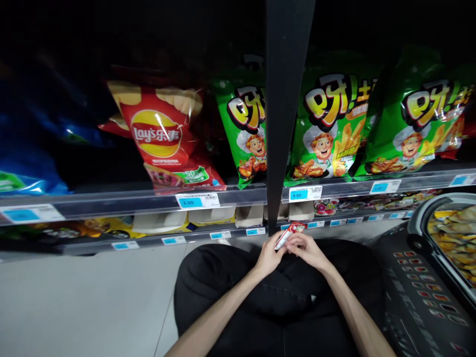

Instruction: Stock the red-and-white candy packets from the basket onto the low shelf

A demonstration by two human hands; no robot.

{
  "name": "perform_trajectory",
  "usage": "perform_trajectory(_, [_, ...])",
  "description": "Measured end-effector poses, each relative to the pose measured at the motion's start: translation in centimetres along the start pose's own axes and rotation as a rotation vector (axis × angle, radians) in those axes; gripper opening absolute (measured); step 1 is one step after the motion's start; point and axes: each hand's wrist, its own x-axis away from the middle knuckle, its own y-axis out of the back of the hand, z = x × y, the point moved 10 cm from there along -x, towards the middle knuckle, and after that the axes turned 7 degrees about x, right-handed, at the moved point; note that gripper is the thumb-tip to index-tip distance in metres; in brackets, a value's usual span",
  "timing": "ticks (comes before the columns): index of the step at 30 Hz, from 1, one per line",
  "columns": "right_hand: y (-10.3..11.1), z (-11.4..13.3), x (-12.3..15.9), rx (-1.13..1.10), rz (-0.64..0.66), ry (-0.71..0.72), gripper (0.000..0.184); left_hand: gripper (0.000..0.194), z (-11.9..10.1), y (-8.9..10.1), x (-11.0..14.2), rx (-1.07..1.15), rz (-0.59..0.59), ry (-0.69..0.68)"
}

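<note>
A small red-and-white packet [285,237] is held between my two hands, above my lap and in front of the lower shelf. My left hand [269,255] is closed around its left side. The fingers of my right hand [305,249] are bent against its right side. The print on the packet is too small to read, and my fingers cover part of it.
The shelf above carries a red Lay's chip bag [159,134], several green snack bags [327,134] and blue bags [26,144]. A black upright [286,99] divides it. Low cartons [211,215] line the lower shelf. A dark basket [412,277] of packaged snacks stands at my right.
</note>
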Motion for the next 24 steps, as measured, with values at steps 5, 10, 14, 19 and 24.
perform_trajectory(5, [4.3,-0.4,-0.1,-0.015,-0.378,0.016,0.036,0.045,1.5,0.0,-0.4,0.278,-0.030,0.109])
perform_trajectory(10, [7.4,-0.8,1.3,-0.182,-0.664,-0.048,0.059,0.063,1.5,-0.7,-0.3,0.590,0.026,0.186])
perform_trajectory(14, [4.8,-1.0,0.5,-0.329,-0.436,-0.109,0.046,0.075,1.1,-2.3,0.3,0.642,0.153,0.264])
perform_trajectory(19, [5.9,-1.6,1.0,-0.365,-0.578,-0.087,0.040,0.086,2.1,-3.6,1.1,0.573,0.234,0.396])
perform_trajectory(24, [6.3,-1.9,1.1,-0.370,-0.612,-0.110,0.042,0.081,3.2,-4.2,1.9,0.507,0.273,0.500])
